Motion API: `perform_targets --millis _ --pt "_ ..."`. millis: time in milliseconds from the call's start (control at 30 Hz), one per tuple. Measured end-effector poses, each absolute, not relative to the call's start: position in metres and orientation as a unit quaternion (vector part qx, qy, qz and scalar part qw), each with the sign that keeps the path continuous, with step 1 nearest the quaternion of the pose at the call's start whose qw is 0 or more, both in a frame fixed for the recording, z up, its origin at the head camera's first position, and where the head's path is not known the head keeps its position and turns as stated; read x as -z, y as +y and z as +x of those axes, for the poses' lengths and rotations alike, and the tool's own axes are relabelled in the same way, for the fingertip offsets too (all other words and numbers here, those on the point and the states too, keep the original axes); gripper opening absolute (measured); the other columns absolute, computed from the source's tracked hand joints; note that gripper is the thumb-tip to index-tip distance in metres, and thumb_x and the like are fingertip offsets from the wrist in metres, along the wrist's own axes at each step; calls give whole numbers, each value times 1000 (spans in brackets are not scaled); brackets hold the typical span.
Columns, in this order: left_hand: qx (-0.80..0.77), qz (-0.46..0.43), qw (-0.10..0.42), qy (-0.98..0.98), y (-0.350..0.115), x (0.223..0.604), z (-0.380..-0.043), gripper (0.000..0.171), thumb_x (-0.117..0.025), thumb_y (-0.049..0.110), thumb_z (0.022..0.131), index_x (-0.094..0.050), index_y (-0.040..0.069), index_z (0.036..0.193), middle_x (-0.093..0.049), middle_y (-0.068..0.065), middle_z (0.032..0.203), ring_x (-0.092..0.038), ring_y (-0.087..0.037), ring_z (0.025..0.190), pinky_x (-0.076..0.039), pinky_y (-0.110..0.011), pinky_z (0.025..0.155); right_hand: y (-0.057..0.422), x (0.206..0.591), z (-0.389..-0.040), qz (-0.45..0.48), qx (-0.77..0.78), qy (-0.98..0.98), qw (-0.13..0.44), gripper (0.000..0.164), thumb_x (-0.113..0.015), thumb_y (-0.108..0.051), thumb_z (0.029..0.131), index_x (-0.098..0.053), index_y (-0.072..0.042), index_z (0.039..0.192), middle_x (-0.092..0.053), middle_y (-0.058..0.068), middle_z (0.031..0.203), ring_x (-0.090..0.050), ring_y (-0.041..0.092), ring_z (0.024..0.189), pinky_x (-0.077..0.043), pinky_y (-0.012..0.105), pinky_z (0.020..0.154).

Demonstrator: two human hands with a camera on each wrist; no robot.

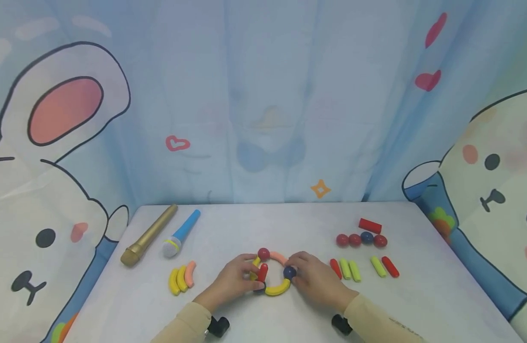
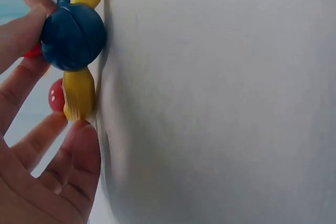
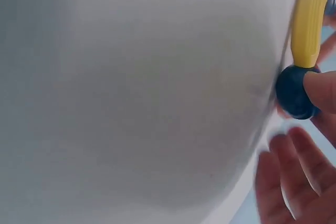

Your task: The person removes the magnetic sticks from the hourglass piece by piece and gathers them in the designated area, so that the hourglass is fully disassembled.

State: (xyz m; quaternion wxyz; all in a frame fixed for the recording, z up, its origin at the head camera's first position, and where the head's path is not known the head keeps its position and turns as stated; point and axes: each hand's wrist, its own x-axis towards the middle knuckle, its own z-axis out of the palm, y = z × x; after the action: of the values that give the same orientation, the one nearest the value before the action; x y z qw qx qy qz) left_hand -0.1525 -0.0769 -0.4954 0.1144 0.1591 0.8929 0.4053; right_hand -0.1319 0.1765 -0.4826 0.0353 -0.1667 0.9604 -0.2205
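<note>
A ring of toy rods and balls lies on the table in front of me. In it are a red ball (image 1: 263,254), a curved pink rod (image 1: 278,257), a right-hand blue ball (image 1: 289,272), a curved yellow rod (image 1: 278,288), and a lower-left blue ball (image 2: 73,36) with another yellow rod (image 2: 79,94). My left hand (image 1: 235,281) pinches a short red rod (image 1: 262,273) by the lower-left ball, its thumb against that ball. My right hand (image 1: 317,281) holds the right-hand blue ball between thumb and index finger; the other fingers spread loosely, blurred in the right wrist view.
At left lie a gold microphone (image 1: 149,236), a blue toy microphone (image 1: 182,233) and loose curved rods (image 1: 182,278). To the right are a red block (image 1: 370,226), a row of balls (image 1: 355,240), and several green and red rods (image 1: 378,267). A printed curtain (image 1: 268,95) hangs behind the table.
</note>
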Motion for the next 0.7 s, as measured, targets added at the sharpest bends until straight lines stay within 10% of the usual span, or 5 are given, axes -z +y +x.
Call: perform_targets --millis 333,700 --pt "-394 159 91 900 -70 499 -146 14 -84 36 80 -75 29 87 -52 -4 143 -45 -33 134 -39 -62 103 139 476 -125 -151 490 853 99 36 -69 -25 96 -60 -10 127 -66 -1 112 -64 15 93 -56 24 72" --pt "-341 205 163 903 -85 486 -153 25 -82 42 81 -76 32 103 -48 -2 148 -41 -30 137 -37 -59 106 125 489 -125 -118 521 840 97 28 -65 -19 98 -54 -9 123 -65 2 111 -66 21 106 -56 31 85"
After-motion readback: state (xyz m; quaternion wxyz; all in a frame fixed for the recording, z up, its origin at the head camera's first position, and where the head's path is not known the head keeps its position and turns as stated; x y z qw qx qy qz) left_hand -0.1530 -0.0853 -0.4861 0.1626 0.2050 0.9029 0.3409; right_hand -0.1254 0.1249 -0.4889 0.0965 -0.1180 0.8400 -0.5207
